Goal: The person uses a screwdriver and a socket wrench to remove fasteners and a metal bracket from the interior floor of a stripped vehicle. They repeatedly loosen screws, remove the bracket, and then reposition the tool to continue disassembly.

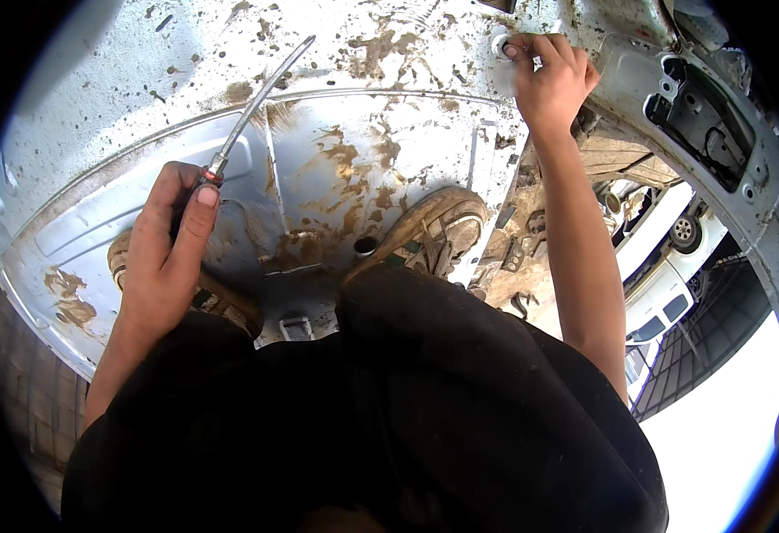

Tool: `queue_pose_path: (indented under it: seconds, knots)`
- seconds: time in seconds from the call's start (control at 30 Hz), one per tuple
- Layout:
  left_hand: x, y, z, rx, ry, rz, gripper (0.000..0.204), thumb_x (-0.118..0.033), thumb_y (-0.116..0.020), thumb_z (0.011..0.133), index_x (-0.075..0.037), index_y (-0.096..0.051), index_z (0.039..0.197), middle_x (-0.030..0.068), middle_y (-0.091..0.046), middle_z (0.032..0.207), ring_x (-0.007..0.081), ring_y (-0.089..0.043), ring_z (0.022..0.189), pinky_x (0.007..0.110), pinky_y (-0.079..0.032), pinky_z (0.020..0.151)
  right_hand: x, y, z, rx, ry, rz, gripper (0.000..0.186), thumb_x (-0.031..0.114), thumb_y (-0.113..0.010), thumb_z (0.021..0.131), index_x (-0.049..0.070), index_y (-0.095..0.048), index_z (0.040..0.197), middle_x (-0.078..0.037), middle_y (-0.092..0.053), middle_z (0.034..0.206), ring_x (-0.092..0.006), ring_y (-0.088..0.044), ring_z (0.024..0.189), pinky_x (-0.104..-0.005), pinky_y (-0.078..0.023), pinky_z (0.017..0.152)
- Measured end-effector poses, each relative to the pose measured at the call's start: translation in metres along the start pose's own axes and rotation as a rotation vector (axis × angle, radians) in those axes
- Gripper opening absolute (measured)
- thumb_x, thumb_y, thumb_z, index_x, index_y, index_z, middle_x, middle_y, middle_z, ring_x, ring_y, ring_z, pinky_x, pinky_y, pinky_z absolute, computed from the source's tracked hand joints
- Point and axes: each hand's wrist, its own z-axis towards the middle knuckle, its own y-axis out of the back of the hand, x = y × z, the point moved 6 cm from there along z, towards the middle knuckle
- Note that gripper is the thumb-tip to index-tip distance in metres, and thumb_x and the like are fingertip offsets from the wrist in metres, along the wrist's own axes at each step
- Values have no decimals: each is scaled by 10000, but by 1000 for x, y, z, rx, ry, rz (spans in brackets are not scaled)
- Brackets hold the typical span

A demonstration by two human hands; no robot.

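Note:
My left hand (163,235) is wrapped around the dark handle of a screwdriver (256,108). Its long metal shaft points up and to the right, the tip just above the white metal panel or in front of it. Farther off on the right, my right hand (551,87) has thumb and forefinger pinched at a small round white piece (499,42) by the panel's edge. Part of that piece is covered by the fingers, and whether it is fixed to the panel cannot be seen. Mud stains cover the white vehicle panel (318,133) under both hands.
My muddy shoes (443,226) stand on the panel, beside a round hole (366,245). On the right, a frame with a cut-out (709,124) rises. Beyond the edge are dirt ground with scattered parts (514,255) and a white vehicle (665,298). Brick paving (43,391) lies at left.

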Motion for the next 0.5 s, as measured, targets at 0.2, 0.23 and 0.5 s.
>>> queue_pose_path:
  seconds: [0.2, 0.23, 0.5]
  knots:
    - [-1, -1, -1, 8, 3, -69, 196, -220, -498, 1025, -25, -507, 1016, -17, -447, 799, 66, -380, 744, 228, -352, 677, 9, 1, 3, 6, 0, -117, 48, 165, -693, 796, 210, -695, 780, 64, -634, 866, -214, -578, 894, -431, -355, 926]
    - [1, 1, 0, 4, 2, -69, 194, -217, -503, 1023, -23, -508, 1016, -14, -452, 799, 68, -385, 743, 229, -355, 679, 10, 1, 3, 7, -7, -112, 56, 152, -679, 800, 204, -687, 782, 57, -631, 864, -217, -577, 893, -430, -356, 926]
    - [-8, 0, -4, -5, -28, -9, 194, -210, -503, 1020, -16, -511, 1009, 2, -480, 807, 78, -403, 745, 239, -369, 691, 8, -4, -17, -13, -57, -40, 8, 157, -644, 827, 150, -647, 823, -23, -589, 851, -256, -559, 868, -446, -351, 935]
